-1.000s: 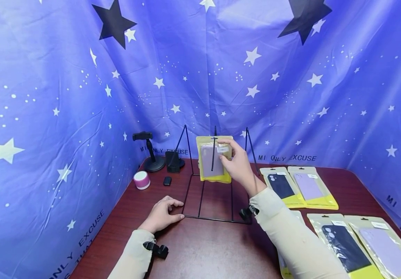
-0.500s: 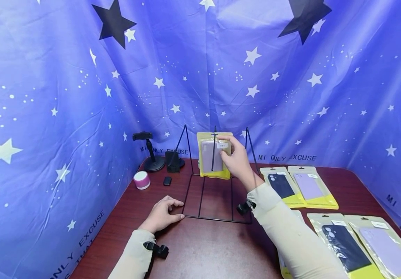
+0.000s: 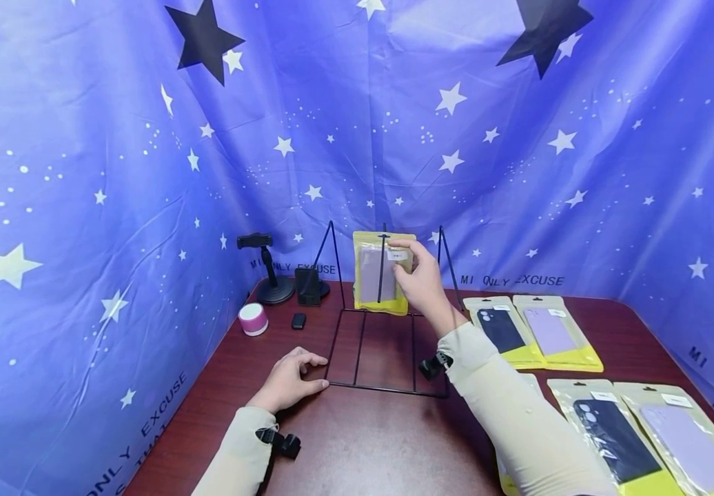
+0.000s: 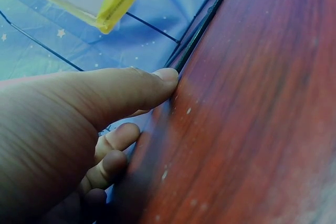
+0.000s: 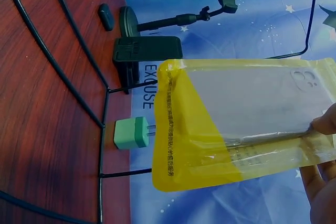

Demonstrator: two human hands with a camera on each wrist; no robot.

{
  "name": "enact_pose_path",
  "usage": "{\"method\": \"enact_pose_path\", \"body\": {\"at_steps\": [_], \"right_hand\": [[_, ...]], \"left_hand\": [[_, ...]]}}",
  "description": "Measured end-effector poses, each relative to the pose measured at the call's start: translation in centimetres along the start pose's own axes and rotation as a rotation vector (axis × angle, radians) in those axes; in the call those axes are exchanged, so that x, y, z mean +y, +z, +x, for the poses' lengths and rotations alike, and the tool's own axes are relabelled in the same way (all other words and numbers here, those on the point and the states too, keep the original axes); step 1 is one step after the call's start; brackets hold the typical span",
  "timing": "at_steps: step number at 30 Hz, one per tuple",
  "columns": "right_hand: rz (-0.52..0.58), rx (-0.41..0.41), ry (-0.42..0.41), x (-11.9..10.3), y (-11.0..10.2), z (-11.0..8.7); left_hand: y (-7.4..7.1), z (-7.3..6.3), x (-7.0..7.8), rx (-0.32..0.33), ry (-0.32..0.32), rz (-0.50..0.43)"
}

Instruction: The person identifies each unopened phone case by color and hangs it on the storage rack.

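My right hand pinches the right edge of a yellow-edged clear pouch with a light purple phone case inside. The pouch is upright at the middle of a black wire display rack. A rack prong runs down in front of the pouch from its hang hole. In the right wrist view, the pouch shows its yellow bottom end, and the fingers are partly cut off. At the rack's front left corner, my left hand holds the base wire between thumb and fingers; the thumb touches the wire.
Several pouched phone cases, black and purple, lie on the table's right side. Back left are a phone stand, a black holder, a pink-and-white round container and a small black object. A green plug adapter sits behind the rack.
My right hand has raised the pouch slightly along the prong, toward the back of the rack. The left hand stays at the rack's corner.
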State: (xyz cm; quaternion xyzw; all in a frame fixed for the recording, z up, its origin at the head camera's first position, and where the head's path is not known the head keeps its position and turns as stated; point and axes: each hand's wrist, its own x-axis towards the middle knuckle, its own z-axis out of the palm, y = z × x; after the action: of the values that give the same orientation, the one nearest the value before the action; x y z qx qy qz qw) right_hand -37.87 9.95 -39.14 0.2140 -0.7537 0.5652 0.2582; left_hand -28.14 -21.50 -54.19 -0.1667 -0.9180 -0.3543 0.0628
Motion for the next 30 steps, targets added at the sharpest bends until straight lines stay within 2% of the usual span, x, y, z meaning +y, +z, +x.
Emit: {"method": "enact_pose_path", "body": {"at_steps": [10,19,30], "right_hand": [[-0.026,0.021,-0.025,0.4,-0.2,0.1],[0.049,0.026,0.007,0.6,-0.3,-0.4],[0.091,0.004,0.018,-3.0,-1.8,-2.4]], "left_hand": [[0.0,0.1,0.0,0.004,0.006,-0.003],[0.1,0.1,-0.1,0.001,0.004,-0.003],[0.0,0.0,-0.1,-0.010,-0.003,-0.009]]}}
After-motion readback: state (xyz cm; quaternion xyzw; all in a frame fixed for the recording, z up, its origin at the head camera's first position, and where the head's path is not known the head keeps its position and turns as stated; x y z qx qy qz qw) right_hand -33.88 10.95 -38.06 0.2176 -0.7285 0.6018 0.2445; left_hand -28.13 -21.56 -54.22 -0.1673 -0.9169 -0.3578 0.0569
